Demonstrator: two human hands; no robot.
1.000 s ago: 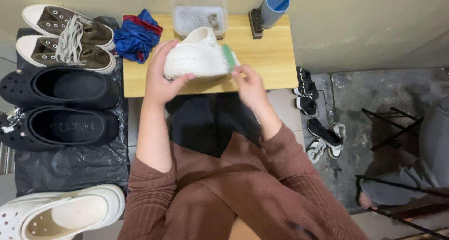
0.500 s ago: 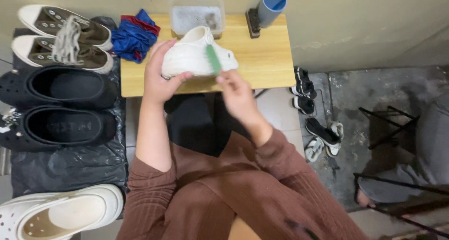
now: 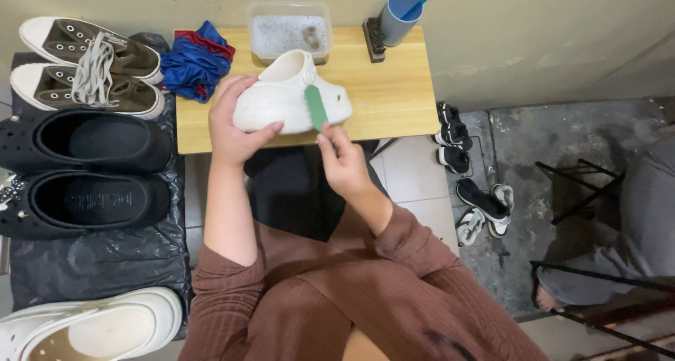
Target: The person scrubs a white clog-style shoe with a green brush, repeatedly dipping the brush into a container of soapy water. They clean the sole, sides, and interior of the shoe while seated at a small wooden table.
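Looking down past our brown sleeves, we see our right hand (image 3: 344, 165) pinching a small green brush (image 3: 315, 108) against the side of a white clog (image 3: 292, 94). Our left hand (image 3: 235, 122) wraps around the clog's heel end, holding it just above the near edge of the wooden desk (image 3: 390, 94). Farther back on the desk sit a blue cloth (image 3: 197, 59), a clear tub (image 3: 290, 30) of soapy water (a dark scrub brush (image 3: 373, 40) beside it) and a blue cup (image 3: 399, 15).
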